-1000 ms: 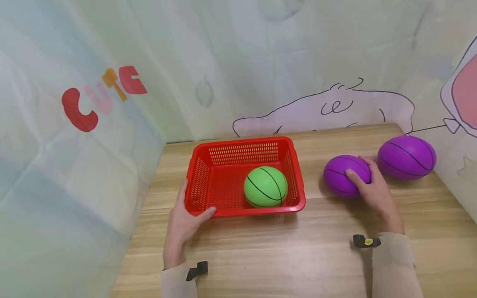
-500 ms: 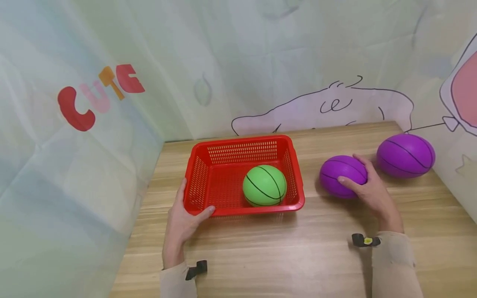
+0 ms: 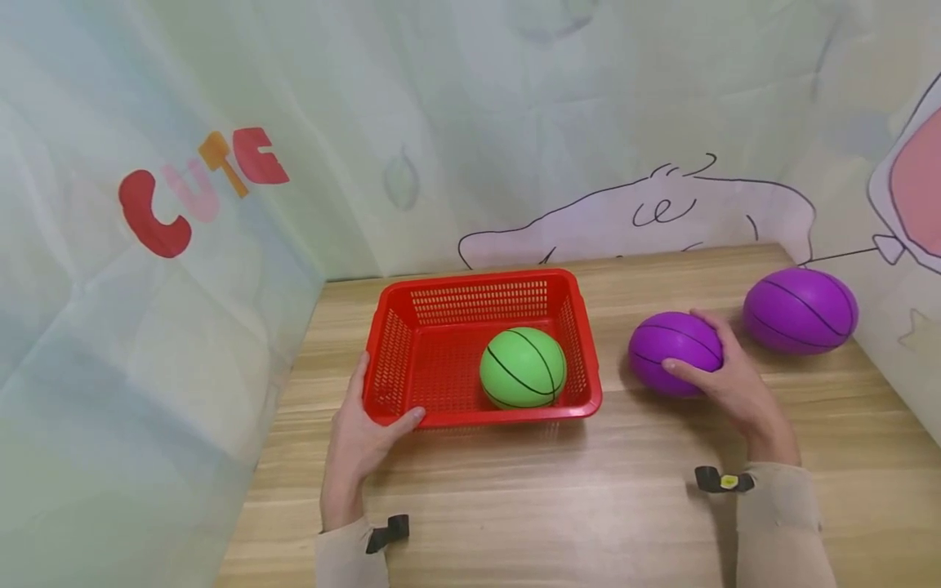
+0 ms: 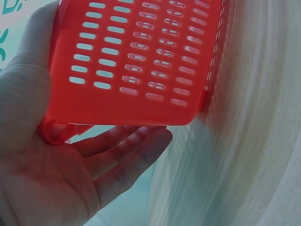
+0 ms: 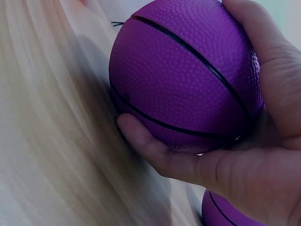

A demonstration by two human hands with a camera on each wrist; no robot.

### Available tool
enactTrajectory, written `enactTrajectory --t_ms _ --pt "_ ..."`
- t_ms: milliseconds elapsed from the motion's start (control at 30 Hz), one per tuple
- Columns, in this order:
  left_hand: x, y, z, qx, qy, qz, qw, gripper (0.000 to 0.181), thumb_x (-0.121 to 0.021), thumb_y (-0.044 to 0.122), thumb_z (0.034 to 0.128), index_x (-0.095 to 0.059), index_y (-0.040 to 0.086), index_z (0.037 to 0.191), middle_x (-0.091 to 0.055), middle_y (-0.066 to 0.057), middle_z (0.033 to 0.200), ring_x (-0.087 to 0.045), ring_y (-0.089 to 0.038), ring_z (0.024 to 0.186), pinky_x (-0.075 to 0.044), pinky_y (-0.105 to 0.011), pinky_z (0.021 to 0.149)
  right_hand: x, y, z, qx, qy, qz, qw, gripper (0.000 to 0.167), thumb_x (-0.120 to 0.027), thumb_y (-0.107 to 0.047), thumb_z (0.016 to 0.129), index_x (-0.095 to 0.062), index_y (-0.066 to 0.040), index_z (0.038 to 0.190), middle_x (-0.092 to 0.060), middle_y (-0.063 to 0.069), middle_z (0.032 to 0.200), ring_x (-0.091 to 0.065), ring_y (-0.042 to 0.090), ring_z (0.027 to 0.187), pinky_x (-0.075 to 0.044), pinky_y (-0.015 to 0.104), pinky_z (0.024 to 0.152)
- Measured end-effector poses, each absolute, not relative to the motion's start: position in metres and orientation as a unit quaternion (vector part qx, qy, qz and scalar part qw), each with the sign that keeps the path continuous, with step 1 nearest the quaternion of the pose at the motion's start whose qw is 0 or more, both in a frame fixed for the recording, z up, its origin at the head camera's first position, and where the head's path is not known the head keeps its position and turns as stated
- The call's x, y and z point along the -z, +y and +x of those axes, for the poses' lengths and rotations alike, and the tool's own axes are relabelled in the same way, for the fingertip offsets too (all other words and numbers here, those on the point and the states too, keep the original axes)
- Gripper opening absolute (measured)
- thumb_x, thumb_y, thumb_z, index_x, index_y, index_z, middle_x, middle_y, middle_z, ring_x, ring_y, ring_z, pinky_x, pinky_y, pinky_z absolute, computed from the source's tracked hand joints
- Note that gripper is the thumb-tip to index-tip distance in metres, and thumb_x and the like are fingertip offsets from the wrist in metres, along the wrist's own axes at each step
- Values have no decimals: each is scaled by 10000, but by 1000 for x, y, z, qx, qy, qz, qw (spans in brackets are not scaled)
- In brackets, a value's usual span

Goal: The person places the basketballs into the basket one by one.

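Observation:
A red plastic basket (image 3: pixel 470 420) with slotted walls sits on the wooden tabletop. Inside it, toward the right, lies a green mini basketball (image 3: pixel 523 368) with black lines. My left hand (image 3: pixel 360 437) holds the basket's near left corner, thumb over the front rim and fingers along the left side. The left wrist view shows the slotted basket wall (image 4: pixel 136 52) and fingers (image 4: pixel 127 165) beside it. To the right of the basket, my right hand (image 3: pixel 735 384) grips a purple mini basketball (image 3: pixel 672 351) between thumb and fingers; its textured surface fills much of the right wrist view.
A second purple ball (image 3: pixel 801 312) rests behind and right of my right hand, near the table's right edge. Printed cloth walls (image 3: pixel 588 122) border the table (image 3: pixel 559 506) at the back and both sides. Wood surface separates the basket from the held ball.
My right hand has shifted the purple ball slightly left and a little nearer to me. The left hand, the basket and the green ball stay in place.

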State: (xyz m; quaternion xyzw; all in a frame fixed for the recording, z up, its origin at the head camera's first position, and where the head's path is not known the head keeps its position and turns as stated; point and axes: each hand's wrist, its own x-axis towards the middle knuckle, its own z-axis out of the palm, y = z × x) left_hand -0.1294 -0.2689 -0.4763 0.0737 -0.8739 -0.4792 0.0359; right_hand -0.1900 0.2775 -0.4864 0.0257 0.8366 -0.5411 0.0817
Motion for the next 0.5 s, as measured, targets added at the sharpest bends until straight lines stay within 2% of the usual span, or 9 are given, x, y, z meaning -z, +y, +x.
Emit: enactTrajectory --t_ms 267,333,400,500 --pt "477 -268 -127 479 -874 79 39 1272 -973 372 863 -114 350 1801 -419 -51 1736 -472 -326 1500 -592 -578 1105 491 275 -184 555 831 11 43 1077 -858 -297 996 -140 -294 1798 -245 364 1731 -415 621 1480 -382 791 1186" --pt "477 -267 -126 478 -874 79 41 1279 -979 378 856 -114 362 1799 -423 -32 1733 -476 -311 1495 -606 -559 1088 489 274 -183 558 829 11 31 1072 -864 -269 990 -160 -306 1798 -265 333 1733 -435 589 1475 -447 690 1170" --pt "478 -266 -126 478 -873 80 42 1286 -985 393 849 -115 379 1796 -425 -12 1731 -480 -296 1492 -611 -541 1084 486 274 -183 559 829 12 16 1062 -866 -247 988 -181 -327 1796 -276 296 1735 -451 552 1466 -504 534 1127" --pt "479 -267 -126 479 -873 79 41 1290 -982 409 850 -106 381 1796 -423 -22 1733 -477 -303 1494 -607 -551 1089 478 273 -183 562 827 16 -5 1055 -877 -218 980 -214 -376 1785 -273 242 1741 -450 507 1464 -517 376 1052"
